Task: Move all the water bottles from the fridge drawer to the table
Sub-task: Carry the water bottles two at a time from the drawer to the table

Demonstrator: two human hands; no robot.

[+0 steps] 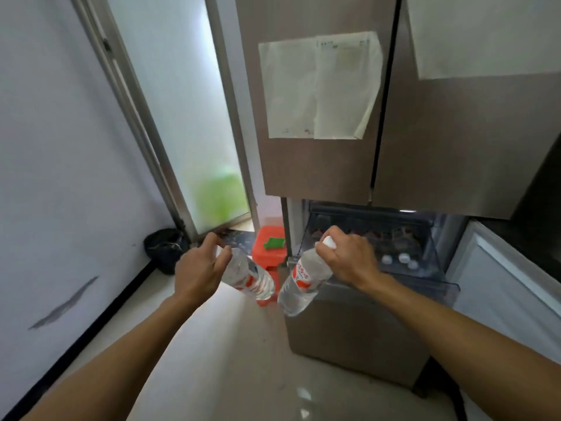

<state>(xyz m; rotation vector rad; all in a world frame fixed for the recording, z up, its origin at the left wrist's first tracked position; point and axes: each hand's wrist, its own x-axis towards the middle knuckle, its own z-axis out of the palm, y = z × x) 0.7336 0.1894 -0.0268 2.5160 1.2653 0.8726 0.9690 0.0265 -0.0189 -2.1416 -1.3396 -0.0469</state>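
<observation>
Brown brushed metal is filling your view from 12 to 3 o'clock: the fridge (pixel 318 165) is standing there with its upper doors closed. The pale wall (pixel 60 147) is taking up the 9 o'clock side, and the glossy floor (pixel 227 360) is spreading out at 6 o'clock beneath your forearms. A frosted glass door (pixel 188 117) is rising at 11 o'clock between wall and fridge. At 4 o'clock the fridge drawer (pixel 440 278) is standing pulled out. Two sheets of paper (pixel 318 89) are hanging on the fridge at 12 o'clock. A red stool (pixel 268 238) is sitting just left of the drawer, and a black bag (pixel 165 250) is slumping at the foot of the wall at 8 o'clock.

Your left hand (pixel 197 275) is curling around the neck of the left bottle (pixel 252 278), which is slanting with its base toward 4 o'clock. Your right hand (pixel 349 259) is gripping the cap end of the right bottle (pixel 300 284), whose base is pointing toward 7 o'clock, in front of the drawer's left corner. Both bottles are hanging in the air outside the drawer, their bases near each other but apart.

A green cloth (pixel 273 243) is lying on the stool. Three white caps (pixel 403 258) of more bottles are showing inside the drawer, at 3 o'clock from your right hand.
</observation>
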